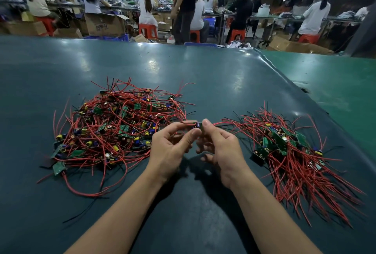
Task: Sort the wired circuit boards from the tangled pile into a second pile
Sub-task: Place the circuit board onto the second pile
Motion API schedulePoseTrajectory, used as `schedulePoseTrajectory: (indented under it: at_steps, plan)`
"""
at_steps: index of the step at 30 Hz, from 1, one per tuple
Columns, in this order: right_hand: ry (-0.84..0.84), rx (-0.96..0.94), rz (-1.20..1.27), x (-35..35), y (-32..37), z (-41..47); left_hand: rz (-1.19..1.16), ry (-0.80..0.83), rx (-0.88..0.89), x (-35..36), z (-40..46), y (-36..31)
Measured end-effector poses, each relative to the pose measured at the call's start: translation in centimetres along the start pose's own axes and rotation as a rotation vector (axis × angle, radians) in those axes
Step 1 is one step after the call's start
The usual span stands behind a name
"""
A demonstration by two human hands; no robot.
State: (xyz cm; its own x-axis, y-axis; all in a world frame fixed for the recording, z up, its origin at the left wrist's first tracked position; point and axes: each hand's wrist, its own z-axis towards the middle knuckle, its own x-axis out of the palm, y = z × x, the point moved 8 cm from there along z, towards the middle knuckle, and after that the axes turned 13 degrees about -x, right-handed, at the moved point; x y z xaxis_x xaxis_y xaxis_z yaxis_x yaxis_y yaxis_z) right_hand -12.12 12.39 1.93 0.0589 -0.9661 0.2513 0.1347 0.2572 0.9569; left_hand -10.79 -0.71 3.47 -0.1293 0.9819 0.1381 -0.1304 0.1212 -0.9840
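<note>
Both hands raised over the table point(183, 66). Left hand point(171, 150) and right hand point(220, 150) pinch one wired circuit board point(197, 125) between tangled pile point(114, 129) and second pile point(295, 152). Advice: free trailing wires before laying it right.
</note>
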Motion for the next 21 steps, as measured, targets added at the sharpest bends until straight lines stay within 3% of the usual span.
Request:
schedulePoseTrajectory:
  at_steps: [3,5,8,11,13,17,21]
  plan:
    - [0.046,0.025,-0.093,0.3,-0.2,-0.2,0.037,-0.028,0.022,0.2,-0.1,0.1]
    - [-0.038,-0.065,-0.230,-0.7,0.7,0.0,-0.014,-0.070,-0.002,-0.3,0.3,0.4]
    - [-0.247,-0.208,-0.194,-3.3,2.2,0.6,-0.264,-0.074,-0.078,-1.0,0.9,0.9]
    - [-0.304,-0.323,-0.229,-4.1,3.4,0.7,-0.412,0.005,-0.128,-0.6,0.8,0.9]
    - [-0.229,-0.331,-0.259,-3.4,3.5,0.8,-0.394,0.083,-0.162,0.0,0.5,0.6]
    - [0.082,-0.155,-0.061,0.0,1.8,0.3,-0.174,0.296,-0.301,1.7,-0.4,1.2]
    - [0.091,-0.083,-0.014,0.6,1.0,-0.2,-0.168,0.393,-0.427,2.7,-1.3,2.4]
